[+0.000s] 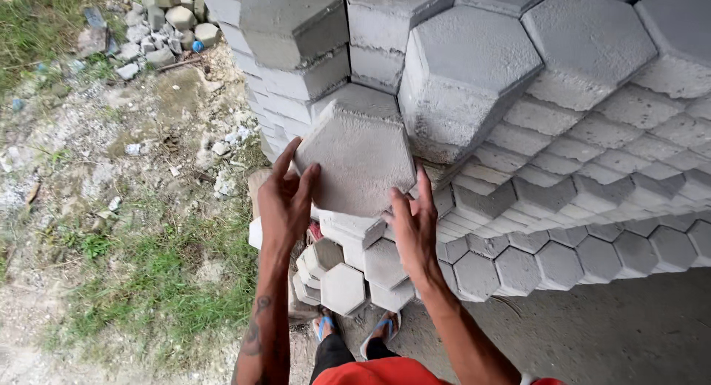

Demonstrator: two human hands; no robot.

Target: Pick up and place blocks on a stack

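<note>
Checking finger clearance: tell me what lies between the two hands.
In the head view, only the grey hexagonal paver lies between the left hand and right hand; both grip its edges.

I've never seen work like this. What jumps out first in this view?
The eye lands on the big stack of grey hexagonal concrete pavers filling the upper right. In the centre, the left hand and right hand grip one hexagonal paver by its sides, against the stack. A rubble pile lies on the grassy ground, upper left.
</note>
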